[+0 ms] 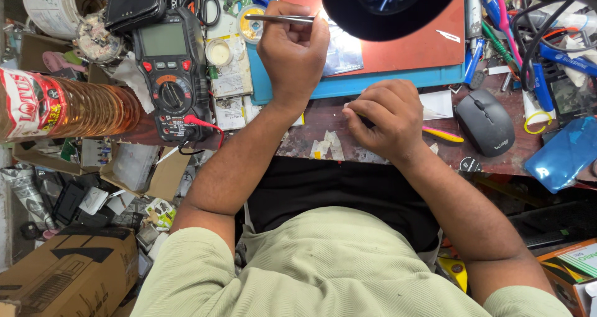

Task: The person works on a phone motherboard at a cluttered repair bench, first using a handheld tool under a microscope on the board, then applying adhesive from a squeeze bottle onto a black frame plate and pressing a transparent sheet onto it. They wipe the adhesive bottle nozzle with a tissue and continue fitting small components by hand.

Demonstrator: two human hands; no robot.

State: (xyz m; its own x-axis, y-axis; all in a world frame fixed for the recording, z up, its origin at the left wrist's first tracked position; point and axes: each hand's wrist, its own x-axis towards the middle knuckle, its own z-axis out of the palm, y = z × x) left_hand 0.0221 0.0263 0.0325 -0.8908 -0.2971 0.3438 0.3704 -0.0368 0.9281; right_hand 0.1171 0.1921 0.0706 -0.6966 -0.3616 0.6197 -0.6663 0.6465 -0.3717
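Note:
My left hand [292,50] is raised over the bench and is closed on thin metal tweezers [280,18] that point left. My right hand [385,115] rests as a curled fist on the worn table edge [323,146], fingers closed over a small dark object [367,122] that is mostly hidden. A yellow and pink tool [443,134] sticks out from under that hand to the right. Beyond both hands lies a red mat [416,50] on a blue mat [373,86]. A black round head [385,6] hangs over the red mat.
A black multimeter [171,68] with a red lead stands left of my left hand. An amber bottle [81,109] lies at far left. A dark mouse [485,121] and a blue bag [563,152] sit right. Cables and tools crowd the top right; cardboard boxes [68,273] lie below.

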